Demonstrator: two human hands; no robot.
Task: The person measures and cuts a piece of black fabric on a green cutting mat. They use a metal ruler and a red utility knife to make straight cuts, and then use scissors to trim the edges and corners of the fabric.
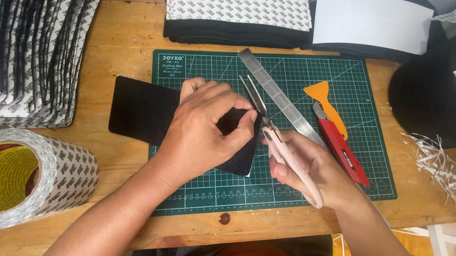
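Observation:
My left hand [204, 127] presses and pinches a long black foam strip [142, 109] that lies across the left part of the green cutting mat [347, 178]. My right hand [307, 168] grips pale pink scissors [279, 143] with the blades slightly apart, pointing up and away, right at the strip's right end. The strip's right end is mostly hidden under my left hand; a small white corner shows beneath it.
A steel ruler [279, 96], an orange scraper [327, 103] and a red utility knife [343, 150] lie on the mat's right half. A big tape roll [28, 177] sits left. Stacks of backed foam pieces [28, 56] and black sheets [431, 94] ring the wooden table; white paper trimmings [441, 165] lie at right.

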